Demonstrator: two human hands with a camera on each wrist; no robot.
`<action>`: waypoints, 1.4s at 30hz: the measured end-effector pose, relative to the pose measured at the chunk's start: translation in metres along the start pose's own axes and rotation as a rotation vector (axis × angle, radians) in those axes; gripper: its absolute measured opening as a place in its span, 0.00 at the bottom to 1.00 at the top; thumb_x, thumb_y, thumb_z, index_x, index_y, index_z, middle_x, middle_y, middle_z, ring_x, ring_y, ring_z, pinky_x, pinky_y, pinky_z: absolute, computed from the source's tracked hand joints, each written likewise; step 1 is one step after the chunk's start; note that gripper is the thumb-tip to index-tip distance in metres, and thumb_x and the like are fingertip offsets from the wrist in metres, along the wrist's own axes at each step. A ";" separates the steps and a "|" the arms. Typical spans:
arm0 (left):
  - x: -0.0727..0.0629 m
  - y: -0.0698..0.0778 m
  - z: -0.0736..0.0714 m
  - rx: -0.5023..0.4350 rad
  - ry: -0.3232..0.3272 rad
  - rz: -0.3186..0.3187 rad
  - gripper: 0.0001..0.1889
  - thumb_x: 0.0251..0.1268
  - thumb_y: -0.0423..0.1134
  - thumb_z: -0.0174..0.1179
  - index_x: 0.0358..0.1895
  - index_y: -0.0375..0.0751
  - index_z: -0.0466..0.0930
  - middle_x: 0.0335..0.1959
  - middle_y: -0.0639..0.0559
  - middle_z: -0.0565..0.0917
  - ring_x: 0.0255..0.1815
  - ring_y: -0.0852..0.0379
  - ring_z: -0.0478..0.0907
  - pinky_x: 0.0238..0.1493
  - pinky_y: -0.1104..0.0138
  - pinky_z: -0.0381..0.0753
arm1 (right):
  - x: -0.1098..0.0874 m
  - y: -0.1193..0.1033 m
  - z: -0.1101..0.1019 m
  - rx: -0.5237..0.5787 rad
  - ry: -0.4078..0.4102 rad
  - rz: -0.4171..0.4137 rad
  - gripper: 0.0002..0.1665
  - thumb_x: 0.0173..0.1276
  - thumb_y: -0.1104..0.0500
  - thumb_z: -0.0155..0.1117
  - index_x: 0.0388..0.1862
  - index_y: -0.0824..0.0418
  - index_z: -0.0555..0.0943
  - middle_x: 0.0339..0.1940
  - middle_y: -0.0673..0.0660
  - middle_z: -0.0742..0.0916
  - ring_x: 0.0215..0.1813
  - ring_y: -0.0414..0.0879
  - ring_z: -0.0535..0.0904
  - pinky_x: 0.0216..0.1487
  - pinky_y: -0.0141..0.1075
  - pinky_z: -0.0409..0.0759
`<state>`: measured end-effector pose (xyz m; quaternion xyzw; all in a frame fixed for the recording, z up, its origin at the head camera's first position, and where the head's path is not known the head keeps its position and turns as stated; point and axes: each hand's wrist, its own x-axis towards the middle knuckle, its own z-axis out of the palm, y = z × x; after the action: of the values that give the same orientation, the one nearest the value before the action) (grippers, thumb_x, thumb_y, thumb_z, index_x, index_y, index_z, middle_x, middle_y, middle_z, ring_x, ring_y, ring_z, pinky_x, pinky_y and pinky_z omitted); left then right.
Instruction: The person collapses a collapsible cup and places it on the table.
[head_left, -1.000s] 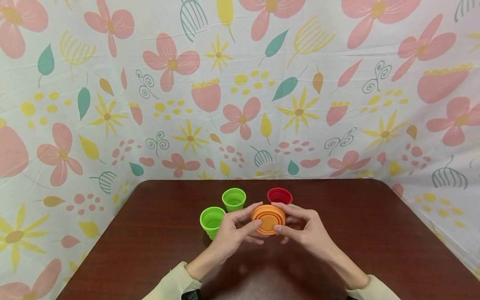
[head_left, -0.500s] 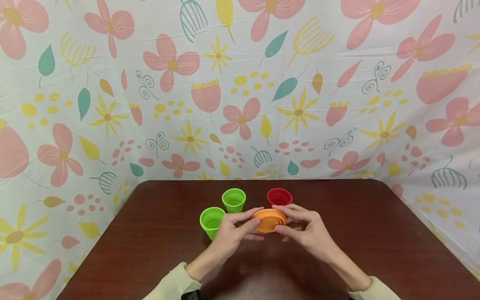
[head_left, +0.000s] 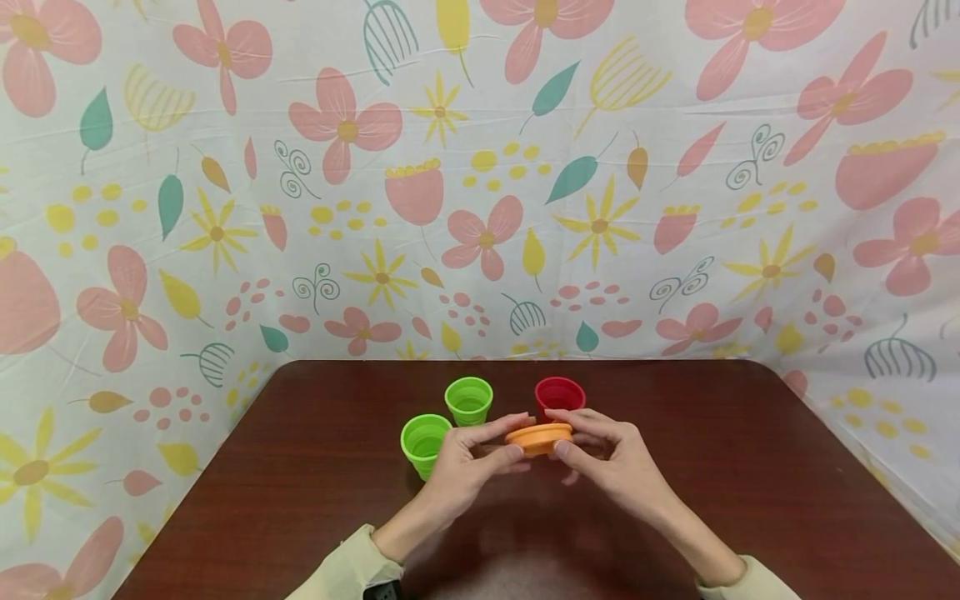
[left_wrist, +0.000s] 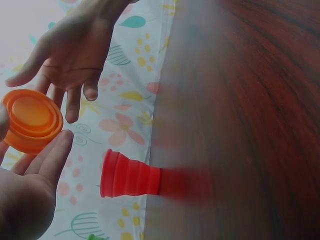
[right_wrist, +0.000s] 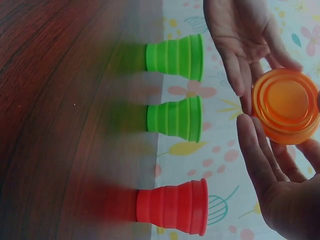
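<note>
Both hands hold an orange collapsible cup (head_left: 540,440), folded down to a flat ringed disc, above the table. My left hand (head_left: 467,468) pinches its left edge between thumb and fingers, and my right hand (head_left: 628,468) pinches the right edge. In the head view the cup is seen nearly edge-on. Its concentric rings show in the left wrist view, where the cup (left_wrist: 32,120) is at the far left. Just behind the hands stands an expanded red cup (head_left: 559,393), partly covered by the right fingers. A green cup (head_left: 423,442) stands beside the left hand, partly hidden by it.
Another green cup (head_left: 468,402) stands farther back, left of the red one. All three cups are upright on the dark brown wooden table (head_left: 315,483). A flowered cloth (head_left: 480,167) hangs behind the table's far edge.
The orange cup has tilted in the hands, from its ringed face showing to almost edge-on in the head view. Both hands stay in nearly the same place; the standing cups have not moved.
</note>
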<state>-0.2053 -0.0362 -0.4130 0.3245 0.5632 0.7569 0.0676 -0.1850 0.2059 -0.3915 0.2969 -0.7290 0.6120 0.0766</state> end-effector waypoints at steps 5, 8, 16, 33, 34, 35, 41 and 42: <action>-0.001 0.000 -0.001 0.009 0.018 -0.022 0.29 0.71 0.30 0.68 0.74 0.33 0.75 0.68 0.34 0.80 0.57 0.44 0.86 0.55 0.50 0.86 | 0.000 -0.002 0.001 0.026 0.017 0.028 0.24 0.73 0.71 0.68 0.67 0.66 0.83 0.55 0.68 0.84 0.41 0.58 0.90 0.35 0.51 0.91; -0.001 0.001 -0.002 0.000 0.027 -0.052 0.32 0.71 0.32 0.70 0.76 0.35 0.72 0.68 0.35 0.79 0.57 0.44 0.86 0.55 0.51 0.86 | 0.000 -0.003 0.002 0.047 0.026 0.025 0.24 0.72 0.71 0.69 0.66 0.66 0.83 0.55 0.67 0.84 0.41 0.61 0.90 0.39 0.53 0.90; 0.000 0.001 -0.002 -0.074 -0.001 -0.164 0.34 0.74 0.34 0.67 0.79 0.32 0.67 0.66 0.30 0.79 0.58 0.43 0.86 0.59 0.45 0.82 | 0.000 -0.003 0.003 0.025 0.052 -0.032 0.26 0.68 0.74 0.71 0.65 0.67 0.84 0.56 0.67 0.84 0.44 0.55 0.89 0.45 0.47 0.91; 0.001 0.004 0.002 -0.101 0.005 -0.176 0.38 0.69 0.32 0.71 0.79 0.32 0.65 0.67 0.34 0.80 0.55 0.48 0.87 0.55 0.50 0.86 | 0.000 0.003 0.000 0.104 -0.014 -0.058 0.32 0.59 0.76 0.77 0.64 0.73 0.82 0.62 0.66 0.79 0.57 0.55 0.87 0.55 0.48 0.86; 0.001 0.004 0.002 -0.093 0.009 -0.172 0.38 0.68 0.31 0.72 0.79 0.33 0.66 0.67 0.34 0.80 0.55 0.48 0.87 0.55 0.52 0.87 | 0.001 0.003 0.000 0.103 -0.018 -0.058 0.33 0.59 0.76 0.78 0.65 0.72 0.82 0.63 0.67 0.79 0.57 0.55 0.87 0.56 0.48 0.86; 0.000 0.004 0.002 -0.081 0.011 -0.167 0.39 0.67 0.31 0.73 0.79 0.33 0.66 0.67 0.35 0.80 0.54 0.48 0.88 0.54 0.53 0.87 | 0.001 0.003 0.000 0.100 -0.023 -0.058 0.34 0.58 0.76 0.78 0.66 0.72 0.82 0.64 0.67 0.78 0.57 0.56 0.87 0.56 0.48 0.86; 0.000 0.002 0.001 -0.009 -0.010 -0.130 0.40 0.63 0.31 0.76 0.78 0.36 0.69 0.65 0.37 0.82 0.55 0.47 0.87 0.56 0.58 0.87 | 0.001 0.005 -0.002 0.045 -0.033 -0.025 0.44 0.55 0.73 0.82 0.73 0.64 0.79 0.69 0.70 0.76 0.60 0.54 0.85 0.59 0.44 0.85; 0.000 0.001 0.001 -0.005 -0.016 -0.125 0.40 0.63 0.31 0.76 0.78 0.37 0.69 0.65 0.37 0.82 0.55 0.47 0.87 0.56 0.58 0.87 | 0.001 0.005 -0.003 0.034 -0.035 -0.016 0.45 0.55 0.73 0.83 0.73 0.62 0.78 0.70 0.69 0.76 0.60 0.54 0.85 0.59 0.43 0.85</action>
<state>-0.2047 -0.0361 -0.4115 0.2944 0.5800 0.7500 0.1202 -0.1890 0.2084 -0.3949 0.3146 -0.7175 0.6183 0.0637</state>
